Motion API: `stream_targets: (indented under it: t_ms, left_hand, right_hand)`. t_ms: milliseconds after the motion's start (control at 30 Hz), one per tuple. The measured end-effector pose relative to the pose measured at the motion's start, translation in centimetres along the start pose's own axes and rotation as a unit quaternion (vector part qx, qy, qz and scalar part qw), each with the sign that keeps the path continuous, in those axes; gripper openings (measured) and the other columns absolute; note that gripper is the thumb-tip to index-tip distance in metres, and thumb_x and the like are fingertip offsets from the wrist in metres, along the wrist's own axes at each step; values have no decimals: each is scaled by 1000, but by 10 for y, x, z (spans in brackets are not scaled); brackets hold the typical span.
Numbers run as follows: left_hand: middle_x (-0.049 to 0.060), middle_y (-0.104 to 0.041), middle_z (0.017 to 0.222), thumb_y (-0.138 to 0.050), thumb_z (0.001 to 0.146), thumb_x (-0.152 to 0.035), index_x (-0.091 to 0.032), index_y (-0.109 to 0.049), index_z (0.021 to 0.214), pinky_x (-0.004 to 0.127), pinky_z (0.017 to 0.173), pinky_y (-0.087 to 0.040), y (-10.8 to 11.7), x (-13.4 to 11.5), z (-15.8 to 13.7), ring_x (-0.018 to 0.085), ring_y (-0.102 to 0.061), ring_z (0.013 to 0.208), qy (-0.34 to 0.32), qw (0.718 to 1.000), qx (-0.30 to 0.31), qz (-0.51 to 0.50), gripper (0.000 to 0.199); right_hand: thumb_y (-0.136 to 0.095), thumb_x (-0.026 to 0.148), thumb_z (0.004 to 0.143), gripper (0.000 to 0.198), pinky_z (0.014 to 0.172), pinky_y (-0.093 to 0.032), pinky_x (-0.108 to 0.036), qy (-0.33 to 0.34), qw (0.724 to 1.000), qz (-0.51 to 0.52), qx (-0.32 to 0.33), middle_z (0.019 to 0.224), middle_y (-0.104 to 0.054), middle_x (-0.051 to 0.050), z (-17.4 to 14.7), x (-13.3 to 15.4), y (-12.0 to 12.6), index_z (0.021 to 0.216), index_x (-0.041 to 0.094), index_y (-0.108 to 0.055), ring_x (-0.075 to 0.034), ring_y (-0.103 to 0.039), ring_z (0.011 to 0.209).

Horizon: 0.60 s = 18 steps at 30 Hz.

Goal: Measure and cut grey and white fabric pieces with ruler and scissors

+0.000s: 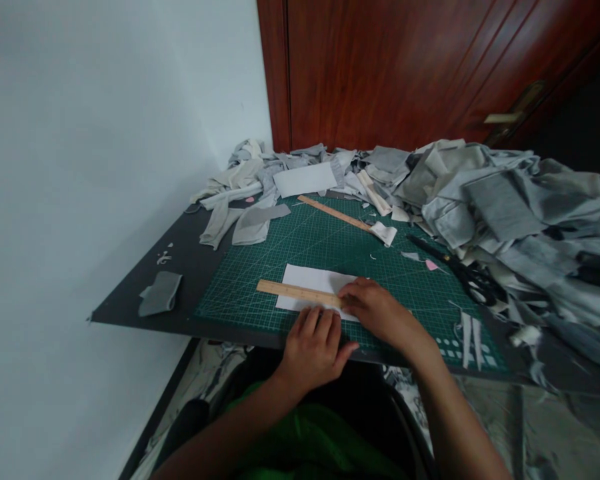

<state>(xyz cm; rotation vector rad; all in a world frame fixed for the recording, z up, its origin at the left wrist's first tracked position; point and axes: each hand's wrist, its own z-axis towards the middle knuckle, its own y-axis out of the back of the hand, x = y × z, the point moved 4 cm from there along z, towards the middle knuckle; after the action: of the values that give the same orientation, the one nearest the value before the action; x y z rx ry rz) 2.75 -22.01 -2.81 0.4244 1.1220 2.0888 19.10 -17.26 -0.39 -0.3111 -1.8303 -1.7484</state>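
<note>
A white rectangular sheet [313, 275], paper or cloth I cannot tell, lies on the green cutting mat [245, 280] near the front edge. Across it rests a wooden ruler [290, 290], slightly slanted. My left hand [315, 347] lies at the sheet's near edge, just below the ruler, its fingers flat and the thumb held apart. Over the ruler's right part is my right hand [377, 310], fingers bunched together at the ruler. Whatever is between those fingertips is hidden.
A second wooden ruler [335, 213] lies farther back on the mat. Black scissors [460, 270] are at the right, beside a large heap of grey fabric [510, 200]. A folded grey cloth [163, 293] sits on the dark table's left. Cloth strips [471, 340] lie front right.
</note>
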Motion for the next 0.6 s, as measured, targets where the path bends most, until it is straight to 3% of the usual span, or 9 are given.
stream_targets:
  t_ms: [600]
  left_hand:
    - [16, -72, 111, -53, 97, -52, -8, -71, 113, 48, 98, -52, 1, -1, 2, 33, -63, 111, -2, 1000, -15, 7, 49]
  right_hand:
    - [-61, 9, 88, 23, 92, -45, -35, -8, 998, 65, 2, 104, -65, -7, 1, -6, -1, 106, 21, -71, -24, -62, 101]
